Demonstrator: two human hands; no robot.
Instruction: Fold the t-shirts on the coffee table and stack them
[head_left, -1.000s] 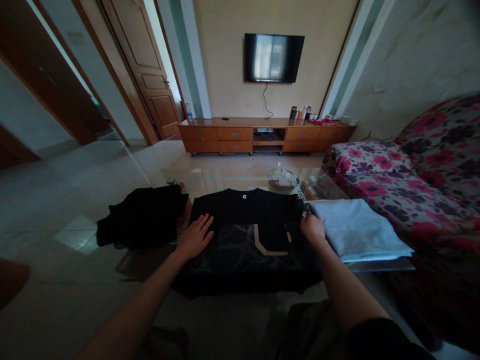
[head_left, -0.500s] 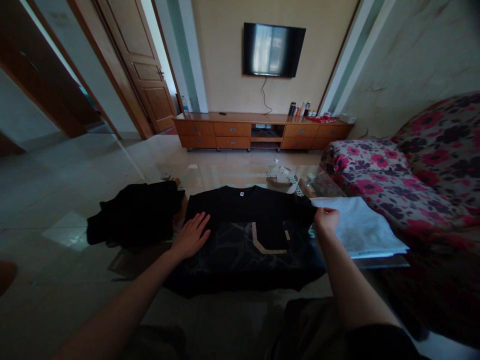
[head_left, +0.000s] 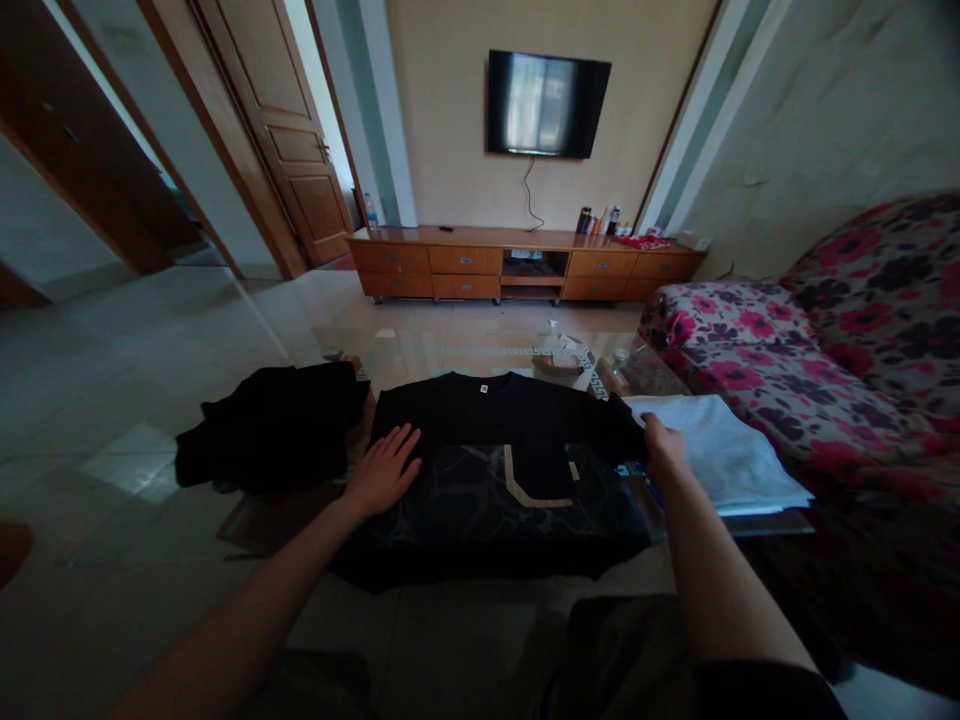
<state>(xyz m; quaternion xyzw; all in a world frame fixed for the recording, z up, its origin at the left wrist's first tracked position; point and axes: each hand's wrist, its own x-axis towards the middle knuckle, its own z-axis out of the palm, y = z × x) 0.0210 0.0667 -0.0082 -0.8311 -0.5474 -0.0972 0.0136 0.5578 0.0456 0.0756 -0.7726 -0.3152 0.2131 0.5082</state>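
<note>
A black T-shirt (head_left: 465, 425) lies spread on the glass table in front of me, its neckline facing away and its lower edge hanging over the near side. It has a dark patterned lower half and a beige-trimmed pocket. My left hand (head_left: 385, 470) rests flat on the shirt's left side, fingers spread. At the right, my right hand (head_left: 664, 443) pinches the end of the shirt's right sleeve, drawn out sideways. Just beyond that hand sits a folded light grey cloth (head_left: 731, 450). To the left is a pile of black clothing (head_left: 274, 425).
The glass table (head_left: 457, 353) has a patterned border, with a crumpled plastic bag (head_left: 562, 355) visible toward its far side. A flowered sofa (head_left: 840, 370) stands on the right. Beyond are a low wooden cabinet (head_left: 465, 262) and a wall television (head_left: 550, 105).
My right hand has moved slightly to the right, and the right sleeve is stretched out flatter where it was bunched up. My left hand stays in place.
</note>
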